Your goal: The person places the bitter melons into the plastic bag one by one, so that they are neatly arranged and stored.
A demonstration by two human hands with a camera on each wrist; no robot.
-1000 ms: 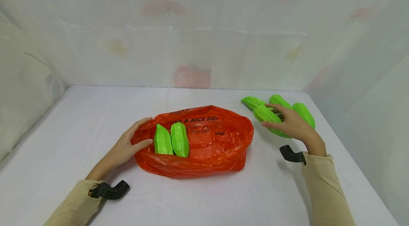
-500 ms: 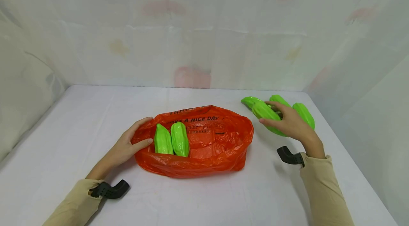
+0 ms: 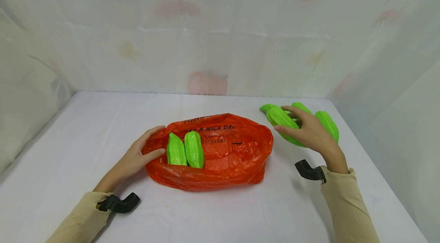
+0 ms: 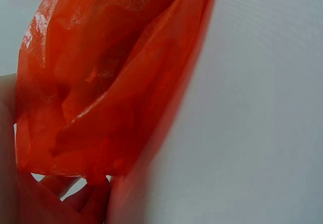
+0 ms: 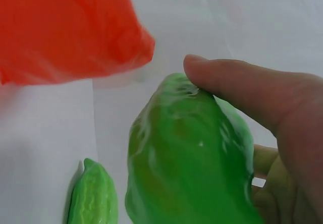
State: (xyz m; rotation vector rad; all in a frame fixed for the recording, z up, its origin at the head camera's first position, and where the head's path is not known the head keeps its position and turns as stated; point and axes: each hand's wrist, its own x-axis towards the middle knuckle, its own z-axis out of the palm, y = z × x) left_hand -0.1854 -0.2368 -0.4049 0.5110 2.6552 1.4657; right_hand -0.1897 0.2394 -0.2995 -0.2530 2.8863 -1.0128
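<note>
A red plastic bag [image 3: 220,178] with black print lies mouth-up in the middle of the table, two green bitter melons [image 3: 194,149] side by side in its left part. My left hand [image 3: 135,157] holds the bag's left end, the thumb over the opening and the other fingers partly hidden behind the film. In the right wrist view, my right hand [image 5: 282,118] grips another, glossy ribbed bitter melon [image 5: 186,158] between the thumb and the fingers behind it. The head view has this melon to the right of the bag, overlapping one farther back.
Beyond my right hand, a pointed bitter melon [image 3: 267,107] lies to the left and two more [image 3: 328,124] to the right. The white table [image 3: 213,220] meets a pale patterned backdrop [image 3: 261,59] at the back and sides.
My right hand has moved slightly left with the bitter melon, which now covers more of the pointed one behind it. The left hand and the bag stay in place.
</note>
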